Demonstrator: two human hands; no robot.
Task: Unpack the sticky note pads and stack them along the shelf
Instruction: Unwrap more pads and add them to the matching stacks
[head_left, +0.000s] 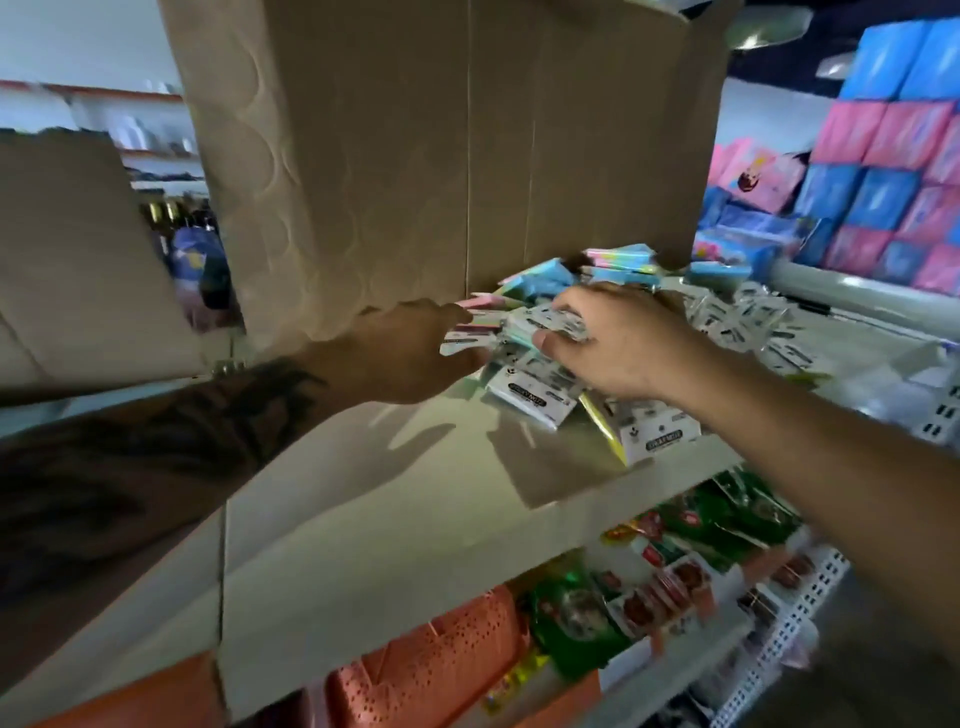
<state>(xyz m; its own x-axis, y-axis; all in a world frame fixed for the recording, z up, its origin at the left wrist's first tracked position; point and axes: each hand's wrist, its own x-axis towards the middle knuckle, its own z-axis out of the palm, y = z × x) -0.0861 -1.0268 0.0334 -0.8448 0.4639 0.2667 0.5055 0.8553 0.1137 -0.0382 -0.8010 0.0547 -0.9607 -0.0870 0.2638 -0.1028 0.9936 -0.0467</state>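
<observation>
Several sticky note pads (540, 325) under right hand (618, 343) grip, left hand (415, 358) beside

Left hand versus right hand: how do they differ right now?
The left hand lies in the shadow of the cardboard box and reaches under its raised edge, while the right hand is lit and out in the open. The left hand touches pads at the pile's left edge; the right hand grips a bundle of sticky note pads on top. Both work the same pile on the shelf.
</observation>
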